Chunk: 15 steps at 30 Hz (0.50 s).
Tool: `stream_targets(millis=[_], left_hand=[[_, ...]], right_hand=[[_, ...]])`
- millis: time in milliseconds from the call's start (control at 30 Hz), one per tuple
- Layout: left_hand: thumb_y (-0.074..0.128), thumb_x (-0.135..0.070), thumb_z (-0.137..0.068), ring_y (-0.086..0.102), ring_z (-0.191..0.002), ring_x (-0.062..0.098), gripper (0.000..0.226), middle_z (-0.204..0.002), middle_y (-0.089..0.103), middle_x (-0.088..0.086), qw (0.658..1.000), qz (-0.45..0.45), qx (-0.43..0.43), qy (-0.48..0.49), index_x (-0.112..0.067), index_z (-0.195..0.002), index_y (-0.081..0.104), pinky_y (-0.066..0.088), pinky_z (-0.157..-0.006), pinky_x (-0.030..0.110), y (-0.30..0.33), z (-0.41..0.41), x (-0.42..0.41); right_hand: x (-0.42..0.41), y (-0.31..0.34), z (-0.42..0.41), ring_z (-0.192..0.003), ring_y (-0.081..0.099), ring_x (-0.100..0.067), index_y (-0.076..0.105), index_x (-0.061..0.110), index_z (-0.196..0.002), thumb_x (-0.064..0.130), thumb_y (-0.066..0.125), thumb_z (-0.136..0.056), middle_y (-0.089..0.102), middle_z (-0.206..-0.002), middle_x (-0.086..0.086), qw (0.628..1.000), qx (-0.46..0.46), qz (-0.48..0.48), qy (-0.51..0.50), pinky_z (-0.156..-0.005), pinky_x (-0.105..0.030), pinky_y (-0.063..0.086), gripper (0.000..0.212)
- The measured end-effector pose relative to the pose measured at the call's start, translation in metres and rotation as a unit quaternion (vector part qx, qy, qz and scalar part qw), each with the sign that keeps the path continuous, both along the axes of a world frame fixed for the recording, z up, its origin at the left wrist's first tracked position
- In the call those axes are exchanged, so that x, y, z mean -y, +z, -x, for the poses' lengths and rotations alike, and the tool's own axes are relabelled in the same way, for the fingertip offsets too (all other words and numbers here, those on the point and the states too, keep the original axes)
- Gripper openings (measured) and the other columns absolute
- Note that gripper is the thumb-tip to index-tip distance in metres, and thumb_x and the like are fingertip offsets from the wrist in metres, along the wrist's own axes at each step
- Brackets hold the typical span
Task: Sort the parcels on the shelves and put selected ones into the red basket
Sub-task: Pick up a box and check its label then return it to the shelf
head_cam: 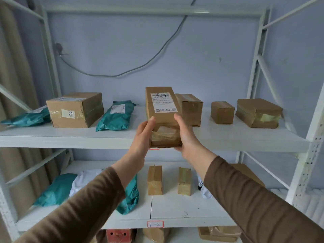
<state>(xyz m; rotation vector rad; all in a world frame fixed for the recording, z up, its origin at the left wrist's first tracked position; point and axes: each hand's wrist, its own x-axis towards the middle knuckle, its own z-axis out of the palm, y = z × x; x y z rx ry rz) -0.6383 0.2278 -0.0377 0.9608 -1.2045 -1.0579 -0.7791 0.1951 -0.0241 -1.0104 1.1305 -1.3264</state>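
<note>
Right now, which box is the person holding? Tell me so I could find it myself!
Look at the upper shelf of the white metal rack. At its front edge, in the middle, both hands lift a tall narrow cardboard box, the left hand and right hand gripping its sides. Unlike its neighbours, it is off the shelf, with a white shipping label facing you.

A: What colours are showing on the upper white metal shelf?

B: A long brown cardboard parcel is carrying a white printed label with black text. A wide brown cardboard box is wearing a white sticker reading "09". Two teal plastic mailer bags are showing white labels.

A: And lower down?

B: Two narrow tan cardboard boxes are glinting with yellowish tape. A white plastic mailer bag is lying there. A red-outlined white shelf tag is showing; both sleeves are appearing brown.
</note>
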Motion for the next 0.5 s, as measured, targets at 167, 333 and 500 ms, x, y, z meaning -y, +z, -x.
stream_targets(millis=[167,333,500], left_hand=[[0.058,-0.049,-0.102,0.070,-0.098,0.019,0.043,-0.112,0.072,0.005,0.996,-0.069,-0.042,0.033,-0.017,-0.130,0.056,0.052,-0.074,0.029,0.034,-0.019,0.065],[0.055,-0.044,-0.105,0.067,-0.078,0.013,0.027,-0.065,0.076,-0.005,0.995,-0.083,-0.049,0.038,-0.021,-0.093,0.062,0.053,-0.073,0.025,0.049,-0.033,0.125],[0.057,-0.048,-0.103,0.068,-0.076,0.015,0.033,-0.081,0.073,0.001,0.993,-0.107,-0.016,0.047,-0.019,-0.089,0.063,0.053,-0.072,0.026,0.053,-0.035,0.166]], right_hand=[[0.066,0.020,-0.020,-0.127,0.061,-0.023,0.058,0.033,-0.139,0.100,0.060,-0.046,0.066,-0.138,0.003,0.998,-0.054,0.016,0.017,-0.115,-0.049,0.043,0.115],[0.102,0.034,-0.035,-0.112,0.068,-0.020,0.068,0.025,-0.126,0.070,0.050,-0.095,0.072,-0.125,-0.002,0.998,-0.060,0.014,0.021,-0.110,-0.042,0.050,0.057],[0.143,0.026,-0.040,-0.107,0.067,-0.019,0.064,0.022,-0.130,0.064,0.046,-0.101,0.071,-0.120,-0.002,0.999,-0.035,0.015,0.028,-0.102,-0.034,0.051,0.054]])
